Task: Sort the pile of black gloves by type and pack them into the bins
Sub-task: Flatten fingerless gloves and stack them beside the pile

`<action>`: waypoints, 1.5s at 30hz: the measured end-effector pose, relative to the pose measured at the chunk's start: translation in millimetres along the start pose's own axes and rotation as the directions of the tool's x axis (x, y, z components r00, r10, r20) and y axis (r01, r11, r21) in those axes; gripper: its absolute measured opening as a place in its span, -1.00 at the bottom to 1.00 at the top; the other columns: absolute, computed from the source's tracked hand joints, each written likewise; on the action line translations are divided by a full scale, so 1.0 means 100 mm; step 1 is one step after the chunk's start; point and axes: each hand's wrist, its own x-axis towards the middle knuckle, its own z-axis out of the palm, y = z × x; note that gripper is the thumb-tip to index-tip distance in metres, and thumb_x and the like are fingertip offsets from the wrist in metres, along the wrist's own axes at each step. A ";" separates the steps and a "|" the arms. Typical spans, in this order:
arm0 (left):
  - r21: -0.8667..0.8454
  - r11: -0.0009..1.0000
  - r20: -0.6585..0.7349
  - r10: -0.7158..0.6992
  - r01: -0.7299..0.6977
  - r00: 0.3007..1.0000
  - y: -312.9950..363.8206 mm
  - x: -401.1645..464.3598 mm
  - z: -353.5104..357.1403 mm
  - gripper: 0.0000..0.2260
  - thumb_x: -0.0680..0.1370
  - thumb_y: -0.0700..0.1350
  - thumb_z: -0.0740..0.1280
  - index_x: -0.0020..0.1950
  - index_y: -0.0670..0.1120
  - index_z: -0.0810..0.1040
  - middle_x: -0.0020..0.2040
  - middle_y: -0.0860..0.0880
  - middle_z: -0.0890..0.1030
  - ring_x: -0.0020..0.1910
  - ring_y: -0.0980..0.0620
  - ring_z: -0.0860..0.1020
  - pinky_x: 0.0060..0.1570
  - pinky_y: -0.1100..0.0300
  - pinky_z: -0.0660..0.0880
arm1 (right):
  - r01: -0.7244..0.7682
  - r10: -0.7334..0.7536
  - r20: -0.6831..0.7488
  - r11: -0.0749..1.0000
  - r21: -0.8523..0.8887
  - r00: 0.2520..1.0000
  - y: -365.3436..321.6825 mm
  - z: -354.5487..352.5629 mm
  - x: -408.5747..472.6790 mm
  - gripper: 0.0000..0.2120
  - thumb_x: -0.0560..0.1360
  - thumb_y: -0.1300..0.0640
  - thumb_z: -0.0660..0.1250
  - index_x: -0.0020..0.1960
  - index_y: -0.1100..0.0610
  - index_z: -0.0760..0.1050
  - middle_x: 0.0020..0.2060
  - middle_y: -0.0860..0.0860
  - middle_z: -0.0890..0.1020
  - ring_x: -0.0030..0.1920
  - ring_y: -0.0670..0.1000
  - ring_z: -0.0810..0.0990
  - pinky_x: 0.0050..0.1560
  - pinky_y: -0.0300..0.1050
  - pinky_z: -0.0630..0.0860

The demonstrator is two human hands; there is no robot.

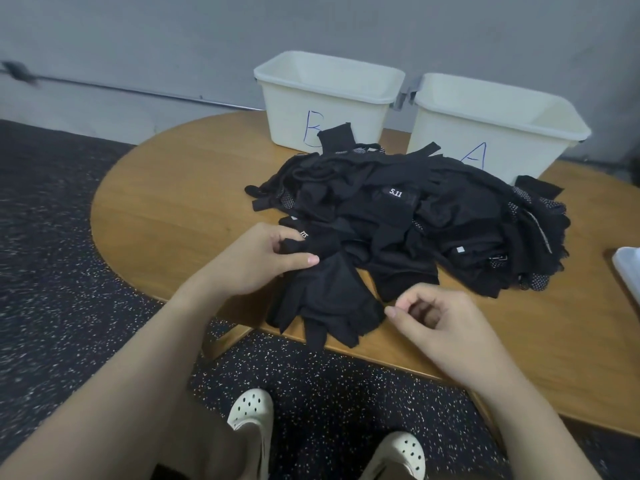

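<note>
A big pile of black gloves [415,216] lies in the middle of the wooden table [166,188]. Behind it stand two white bins, bin B [329,95] on the left and bin A [495,123] on the right; no gloves show inside either. One black fingerless glove [329,299] hangs over the table's near edge. My left hand [263,258] pinches this glove at its cuff end. Just right of the glove's fingers, my right hand [436,323] is loosely curled, thumb and forefinger close together, holding nothing that I can see.
A white object [628,271] lies at the table's right edge, cut off by the frame. The table's near edge runs right under my hands. Below are a dark speckled floor [52,254] and my feet in white clogs [252,410]. A grey wall stands behind the bins.
</note>
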 end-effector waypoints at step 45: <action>0.274 0.955 -0.336 0.209 -0.118 0.918 -0.25 0.11 0.06 -0.82 0.45 -0.02 0.57 0.03 0.06 0.70 -0.09 0.23 0.57 -0.01 0.18 0.56 0.00 0.43 0.41 | -0.242 0.250 -0.497 0.967 0.082 0.831 -0.08 0.21 1.08 -0.60 0.53 -0.08 0.47 0.24 0.16 0.58 -0.04 -0.06 0.61 0.05 0.00 0.59 0.03 -0.27 0.45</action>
